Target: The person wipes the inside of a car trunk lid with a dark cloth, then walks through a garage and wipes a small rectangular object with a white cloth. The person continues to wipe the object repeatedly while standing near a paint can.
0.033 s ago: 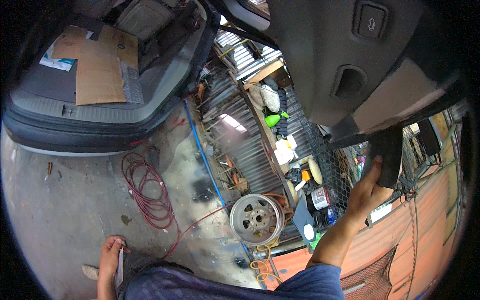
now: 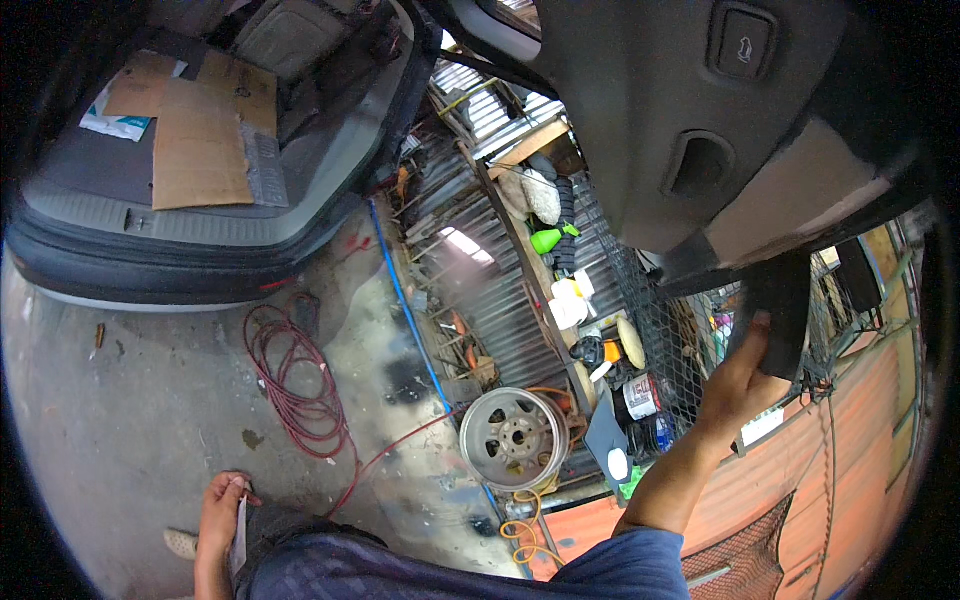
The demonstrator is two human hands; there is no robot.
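"While the right hand point(image 2: 745, 390) is up at the right of the frame, what does it hold?"

"One dark flat piece point(image 2: 785, 305), right of the frame, at the lower edge of the raised car door point(image 2: 630, 110). Fingers wrapped round it, thumb on the visible face. Loose or fixed to the door: cannot tell."

"And the left hand point(image 2: 225, 510)?"

"Lower left. Fingers pinched on one thin pale strip point(image 2: 240, 535), hanging down; material unclear."

"Risks on file?"

"Three, by my judgement. One: slip; if the piece is loose, a slackened single-handed hold could drop it. Two: scuffing of the tan patch point(image 2: 800, 185), upper right, on the door; cause, a hard edge dragged across it. Three: a tripped foot; cause, the red hose point(image 2: 335, 405) lying in loose loops, left of centre, one length running toward the grey wheel point(image 2: 515, 437), lower centre."

"Remaining stock?"

"Cardboard point(image 2: 200, 145), several flat sheets, upper left, in the car's trunk point(image 2: 85, 195). Green bottle point(image 2: 546, 241), upper centre, on the shelf."
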